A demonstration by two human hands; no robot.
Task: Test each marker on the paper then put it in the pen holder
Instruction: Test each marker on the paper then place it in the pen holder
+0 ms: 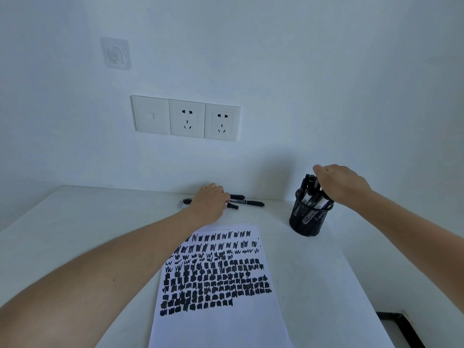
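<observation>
A white sheet of paper (221, 322) lies on the white desk, its upper part covered with black marker scribbles. Beyond it, near the wall, lie loose black markers (247, 202). My left hand (209, 200) rests palm-down on their left ends, fingers curled over them. At the right stands a black mesh pen holder (307, 218) with several black markers upright in it. My right hand (339, 185) hovers over the holder's top with fingers bent around the markers' upper ends; whether it grips one is hidden.
The wall rises right behind the desk with a triple socket plate (185, 118) and a clear adhesive hook (115, 54). A round cable grommet (185, 203) sits left of my left hand. The desk's right edge drops off near a dark frame (401, 327).
</observation>
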